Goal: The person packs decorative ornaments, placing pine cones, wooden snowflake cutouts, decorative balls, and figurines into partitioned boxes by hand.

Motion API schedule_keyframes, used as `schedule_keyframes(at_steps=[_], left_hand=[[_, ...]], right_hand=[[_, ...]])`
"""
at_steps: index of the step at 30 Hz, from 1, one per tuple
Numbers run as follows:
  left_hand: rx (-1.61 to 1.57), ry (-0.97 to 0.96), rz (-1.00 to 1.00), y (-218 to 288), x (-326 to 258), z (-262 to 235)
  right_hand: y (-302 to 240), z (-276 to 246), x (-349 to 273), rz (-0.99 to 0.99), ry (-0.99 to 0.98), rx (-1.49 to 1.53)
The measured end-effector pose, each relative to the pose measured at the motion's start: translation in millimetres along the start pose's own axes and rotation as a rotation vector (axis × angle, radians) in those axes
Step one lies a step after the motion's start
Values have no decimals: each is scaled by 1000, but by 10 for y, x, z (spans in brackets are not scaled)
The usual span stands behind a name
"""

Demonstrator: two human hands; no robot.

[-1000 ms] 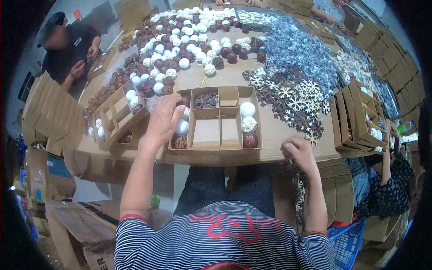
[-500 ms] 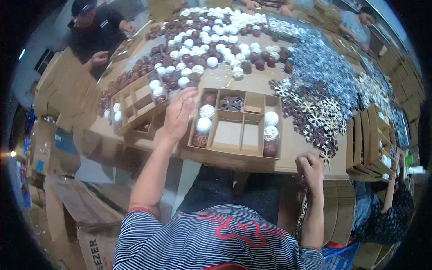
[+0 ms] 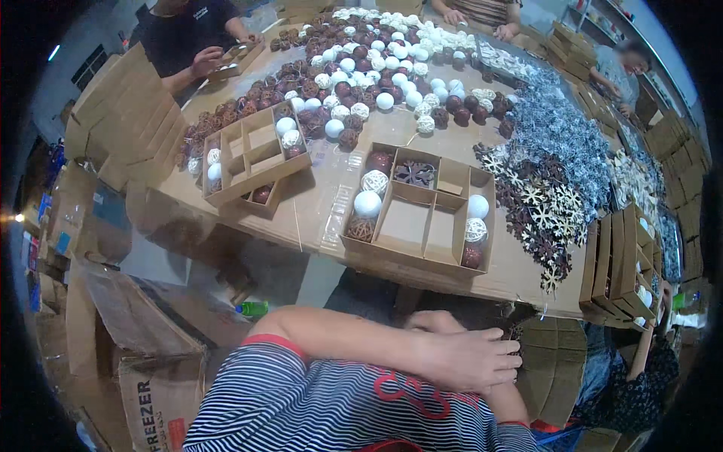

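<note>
Fingers (image 3: 503,355) of our left hand (image 3: 463,358) lie loosely spread and flat, pinching nothing, the arm folded across our striped shirt (image 3: 301,407) below the counter (image 3: 316,203) edge. Our right hand (image 3: 433,322) is mostly hidden behind the left, so we cannot tell how its fingers sit; it seems to reach toward something dark at our lap, too hidden to name.

At twelve o'clock from our hands, close to the counter's near edge, sits the divided cardboard tray (image 3: 422,218), the thing nearest us. Its left compartments hold a dark red ball (image 3: 379,160), a white wicker ball (image 3: 374,181), a smooth white ball (image 3: 367,203) and a brown wicker ball (image 3: 361,229), one per cell so they cannot roll or knock together. A dark wooden snowflake (image 3: 415,173) lies in a top cell; the right column carries a white ball (image 3: 477,206), a pale wicker ball (image 3: 475,230) and a dark red ball (image 3: 471,256). The two middle cells look bare.

At ten o'clock a second partly filled tray (image 3: 252,154) rests on another. Loose balls (image 3: 376,68) are heaped at twelve o'clock, and wooden snowflakes (image 3: 538,203) spread at two o'clock, both within reach, we judge, for filling. Folded trays (image 3: 621,260) stand stacked at three o'clock. Another person's hands (image 3: 207,60) work at eleven o'clock.
</note>
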State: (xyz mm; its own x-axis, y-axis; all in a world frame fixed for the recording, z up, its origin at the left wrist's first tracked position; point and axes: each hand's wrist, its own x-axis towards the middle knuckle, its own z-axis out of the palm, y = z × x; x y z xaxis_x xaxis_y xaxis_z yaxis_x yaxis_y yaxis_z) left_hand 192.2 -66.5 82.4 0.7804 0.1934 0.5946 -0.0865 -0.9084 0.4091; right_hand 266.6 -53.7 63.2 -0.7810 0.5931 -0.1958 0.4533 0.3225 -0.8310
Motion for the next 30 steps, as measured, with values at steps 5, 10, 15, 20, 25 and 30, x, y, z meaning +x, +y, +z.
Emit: schedule_keyframes(at_steps=[5,10,15,20,25,30], left_hand=[[-194,-459,-244,-142,-117,413],[-460,-217,-231,-178,-357,406],[-376,-63,-181,-105,-442,302],[-395,-65,-251,-111,-501,317],[-592,-97,-295,-107,-504,341],[-511,-141,-330,-99,-569,223]], right_hand=[[151,363,464,86,-157,514],[240,634,517,80,-199,614],[317,806,551,64,-235,608],[740,1174,599,-51,-242,705],[433,857,571,75,-357,633],[535,779,-164,-2,-272,430]])
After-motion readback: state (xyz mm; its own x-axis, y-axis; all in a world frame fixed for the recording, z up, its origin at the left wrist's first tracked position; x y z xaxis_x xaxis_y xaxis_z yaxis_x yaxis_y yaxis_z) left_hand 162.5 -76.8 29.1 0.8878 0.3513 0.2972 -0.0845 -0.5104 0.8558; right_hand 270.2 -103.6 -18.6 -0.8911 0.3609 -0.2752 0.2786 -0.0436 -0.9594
